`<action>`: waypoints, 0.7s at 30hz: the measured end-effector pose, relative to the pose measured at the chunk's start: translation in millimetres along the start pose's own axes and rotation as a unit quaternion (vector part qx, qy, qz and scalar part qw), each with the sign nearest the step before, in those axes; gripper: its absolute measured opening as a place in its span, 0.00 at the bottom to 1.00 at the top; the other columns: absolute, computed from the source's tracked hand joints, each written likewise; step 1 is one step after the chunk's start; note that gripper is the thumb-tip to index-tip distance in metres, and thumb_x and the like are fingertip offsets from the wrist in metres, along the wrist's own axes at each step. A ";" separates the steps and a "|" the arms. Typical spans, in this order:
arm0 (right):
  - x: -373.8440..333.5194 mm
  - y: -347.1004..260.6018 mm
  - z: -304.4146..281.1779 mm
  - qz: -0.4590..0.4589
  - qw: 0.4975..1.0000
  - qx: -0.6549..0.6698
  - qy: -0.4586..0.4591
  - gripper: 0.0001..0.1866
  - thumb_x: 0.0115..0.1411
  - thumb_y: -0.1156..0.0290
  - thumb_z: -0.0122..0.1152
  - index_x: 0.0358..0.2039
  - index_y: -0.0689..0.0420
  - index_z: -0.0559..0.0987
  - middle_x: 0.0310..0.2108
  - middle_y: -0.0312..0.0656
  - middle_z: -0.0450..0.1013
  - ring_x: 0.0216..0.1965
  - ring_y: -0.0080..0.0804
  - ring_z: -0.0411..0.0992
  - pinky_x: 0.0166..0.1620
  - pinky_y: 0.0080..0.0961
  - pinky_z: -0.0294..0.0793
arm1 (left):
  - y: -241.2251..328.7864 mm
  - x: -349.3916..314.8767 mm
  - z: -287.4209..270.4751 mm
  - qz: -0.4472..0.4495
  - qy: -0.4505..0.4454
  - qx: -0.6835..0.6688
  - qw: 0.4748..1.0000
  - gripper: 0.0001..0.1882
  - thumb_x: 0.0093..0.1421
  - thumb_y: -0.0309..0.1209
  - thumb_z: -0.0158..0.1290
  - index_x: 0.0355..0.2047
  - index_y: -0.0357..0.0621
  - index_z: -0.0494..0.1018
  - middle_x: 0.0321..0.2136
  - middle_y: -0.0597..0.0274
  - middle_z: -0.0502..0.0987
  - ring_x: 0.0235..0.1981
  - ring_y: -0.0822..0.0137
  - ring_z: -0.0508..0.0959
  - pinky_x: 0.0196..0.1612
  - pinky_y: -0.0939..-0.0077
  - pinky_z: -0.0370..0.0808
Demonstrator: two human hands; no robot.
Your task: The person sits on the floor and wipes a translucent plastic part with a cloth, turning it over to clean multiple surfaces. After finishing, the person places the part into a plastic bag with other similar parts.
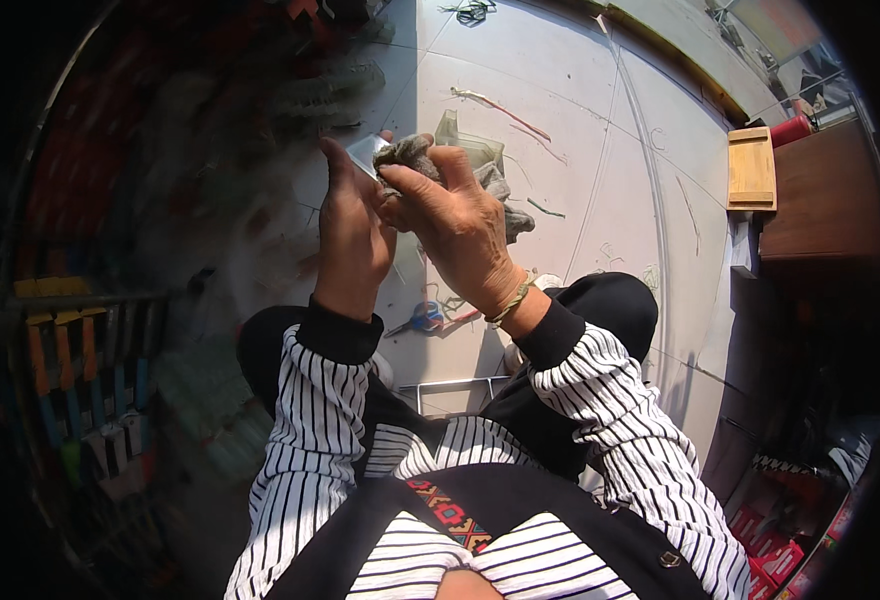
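Note:
My left hand (352, 232) is raised in front of me and holds a small flat shiny metal piece (367, 153) between thumb and fingers. My right hand (452, 225) grips a crumpled grey cloth (495, 185) and presses it against the metal piece. A clear plastic wrapper (460, 135) shows just behind the cloth. Both sleeves are black-and-white striped, and a thin band sits on my right wrist.
Blue-handled scissors (423, 318) lie on the pale tiled floor (600, 180) between my knees, by a thin wire frame (455, 385). A small wooden box (751, 168) sits at the right beside brown furniture (825, 195). Dark cluttered racks (80, 370) fill the left side.

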State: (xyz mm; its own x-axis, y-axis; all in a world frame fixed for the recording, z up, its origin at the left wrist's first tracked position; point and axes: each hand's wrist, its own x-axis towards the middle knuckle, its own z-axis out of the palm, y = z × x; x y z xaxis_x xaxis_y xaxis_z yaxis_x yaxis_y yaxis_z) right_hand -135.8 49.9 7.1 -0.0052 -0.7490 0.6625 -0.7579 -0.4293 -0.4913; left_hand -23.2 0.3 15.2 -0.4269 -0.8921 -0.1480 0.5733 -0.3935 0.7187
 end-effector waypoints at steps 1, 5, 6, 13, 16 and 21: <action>1.4 2.1 -0.1 0.039 0.999 0.012 -0.016 0.17 0.52 0.70 0.63 0.44 0.50 0.75 0.39 0.45 0.66 0.36 0.41 0.74 0.32 0.30 0.77 | -1.9 0.0 1.1 -0.007 0.009 0.016 1.000 0.36 0.66 0.56 0.26 0.57 0.34 0.55 0.52 0.45 0.69 0.54 0.55 0.70 0.58 0.66 0.67; 0.9 9.5 -7.6 0.071 0.993 0.026 -0.091 0.15 0.51 0.68 0.64 0.41 0.49 0.75 0.37 0.44 0.67 0.34 0.43 0.75 0.31 0.31 0.77 | -9.7 -10.0 2.7 0.003 -0.019 0.221 0.975 0.43 0.58 0.68 0.32 0.49 0.35 0.64 0.39 0.59 0.73 0.39 0.71 0.75 0.43 0.76 0.73; 1.7 12.8 -8.9 0.077 0.993 0.012 -0.087 0.15 0.51 0.67 0.64 0.41 0.50 0.74 0.37 0.42 0.68 0.32 0.43 0.75 0.30 0.32 0.76 | -16.8 -11.2 4.9 0.019 -0.065 0.230 0.971 0.44 0.56 0.70 0.34 0.46 0.35 0.67 0.38 0.60 0.73 0.39 0.72 0.75 0.44 0.78 0.72; 4.0 31.4 -7.0 0.120 0.992 -0.002 0.049 0.12 0.56 0.66 0.61 0.41 0.50 0.74 0.34 0.41 0.69 0.28 0.44 0.74 0.30 0.34 0.75 | -37.1 -13.3 3.6 0.099 -0.133 0.399 0.902 0.29 0.62 0.49 0.50 0.49 0.32 0.67 0.39 0.54 0.76 0.40 0.70 0.76 0.43 0.79 0.72; 15.6 49.7 -15.1 0.246 0.961 0.113 0.061 0.14 0.61 0.64 0.58 0.43 0.57 0.71 0.32 0.42 0.72 0.29 0.33 0.74 0.29 0.26 0.74 | -34.9 -14.9 1.3 0.107 -0.165 0.437 0.877 0.17 0.62 0.30 0.52 0.48 0.33 0.69 0.35 0.53 0.79 0.37 0.69 0.78 0.41 0.78 0.74; 18.6 49.5 -35.0 0.210 0.944 0.227 0.119 0.16 0.59 0.65 0.62 0.40 0.63 0.70 0.31 0.45 0.75 0.31 0.29 0.76 0.33 0.22 0.76 | -28.8 -10.3 -3.6 0.095 -0.124 0.410 0.899 0.17 0.60 0.16 0.42 0.51 0.33 0.66 0.38 0.52 0.78 0.41 0.65 0.79 0.46 0.76 0.75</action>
State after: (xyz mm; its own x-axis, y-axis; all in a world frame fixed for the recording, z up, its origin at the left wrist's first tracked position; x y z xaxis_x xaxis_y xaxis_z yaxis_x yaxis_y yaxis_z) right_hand -196.2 32.4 14.9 -0.4293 -0.7900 0.4377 -0.2988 -0.3331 -0.8943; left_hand -32.8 20.0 -6.4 -0.5758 -0.8097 0.1136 -0.0123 0.1475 0.9890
